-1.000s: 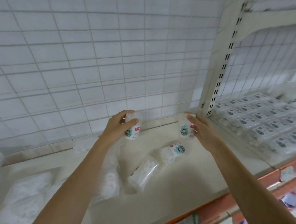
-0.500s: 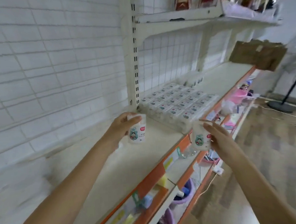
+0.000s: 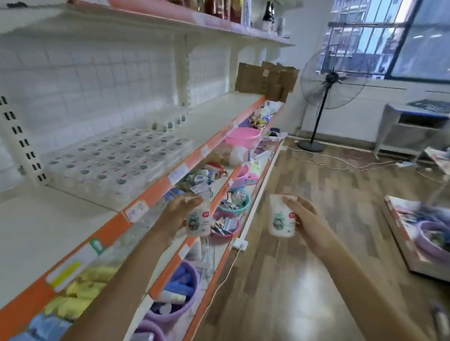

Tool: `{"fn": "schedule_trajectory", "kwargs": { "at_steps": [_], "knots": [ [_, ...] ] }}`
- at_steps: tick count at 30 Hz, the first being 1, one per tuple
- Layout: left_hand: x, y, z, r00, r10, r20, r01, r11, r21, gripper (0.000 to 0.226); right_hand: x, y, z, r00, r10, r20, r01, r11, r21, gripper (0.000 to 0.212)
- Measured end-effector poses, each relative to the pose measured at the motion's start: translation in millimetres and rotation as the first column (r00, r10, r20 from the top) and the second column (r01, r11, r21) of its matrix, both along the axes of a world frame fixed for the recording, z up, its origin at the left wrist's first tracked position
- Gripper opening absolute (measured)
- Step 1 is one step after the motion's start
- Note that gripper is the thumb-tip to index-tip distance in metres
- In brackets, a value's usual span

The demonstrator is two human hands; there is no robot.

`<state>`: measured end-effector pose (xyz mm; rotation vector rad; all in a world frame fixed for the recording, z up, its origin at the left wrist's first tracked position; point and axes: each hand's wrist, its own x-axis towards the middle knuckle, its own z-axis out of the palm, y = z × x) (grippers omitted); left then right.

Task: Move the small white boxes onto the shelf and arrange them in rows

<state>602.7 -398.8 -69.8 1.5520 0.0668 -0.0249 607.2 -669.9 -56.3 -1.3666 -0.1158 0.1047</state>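
Observation:
My left hand (image 3: 178, 212) grips a small white box (image 3: 199, 222) with a green-and-red label, held upright in front of the shelf's orange edge. My right hand (image 3: 306, 218) grips a second small white box (image 3: 280, 216) of the same kind, out over the wooden floor. On the white shelf (image 3: 210, 118) to the left, several small white boxes (image 3: 118, 161) lie arranged in rows beside the slotted upright. A few more boxes (image 3: 169, 124) stand farther back against the wire-grid wall.
Lower shelves hold purple tubs (image 3: 178, 286), a pink basin (image 3: 243, 137) and loose packets. A cardboard box (image 3: 266, 81) sits at the shelf's far end. A standing fan (image 3: 329, 85) and cables are on the floor; a low cart (image 3: 433, 239) with goods stands at the right.
The view has swung right from the left shelf bay toward the aisle. Both hands, each still holding its box, have come away from the shelf to the shelf front and over the floor.

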Motion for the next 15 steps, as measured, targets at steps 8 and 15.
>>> {"fn": "schedule_trajectory", "kwargs": {
  "at_steps": [8, 15],
  "knots": [
    [67.9, -82.6, -10.6, 0.995, -0.087, -0.051, 0.089, 0.995, 0.038, 0.037, 57.8, -71.4, -25.3, 0.995, -0.052, -0.082, 0.049, 0.998, -0.036, 0.020],
    [158.2, -98.7, -17.7, 0.995, -0.082, -0.064, 0.084, 0.995, 0.043, 0.068, 148.2, -81.4, -44.1, 0.993, -0.019, -0.113, 0.010, 0.997, -0.078, 0.026]
  ]
}}
